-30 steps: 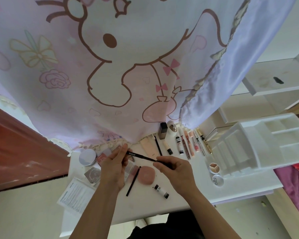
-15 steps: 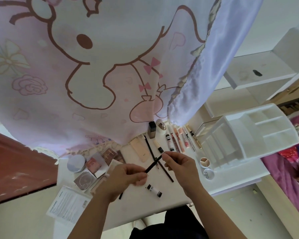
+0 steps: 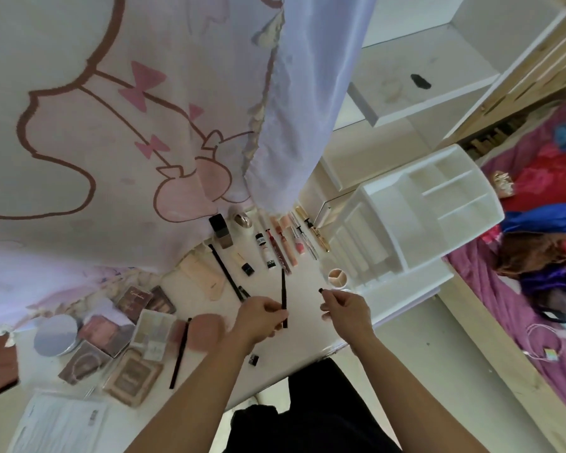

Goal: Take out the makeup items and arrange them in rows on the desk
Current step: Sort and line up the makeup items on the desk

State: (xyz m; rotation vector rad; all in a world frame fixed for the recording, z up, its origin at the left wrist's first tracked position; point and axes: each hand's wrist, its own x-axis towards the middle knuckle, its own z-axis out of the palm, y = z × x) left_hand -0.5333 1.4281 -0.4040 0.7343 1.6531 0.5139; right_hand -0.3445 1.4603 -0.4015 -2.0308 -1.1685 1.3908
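So the pencil [image 3: 283,289] is standing almost straight up-and-down in the middle of the frame, over the bench [image 3: 307,277]. Its top end is aimed at the row of tubes [image 3: 268,255]. The left hand [image 3: 258,317] pinches it near the lower end. The right hand [image 3: 348,310], just to the right, pinches a tiny black cap [image 3: 321,290]. Half a second ago the pencil was slanted with both hands on it; now the hands are apart.
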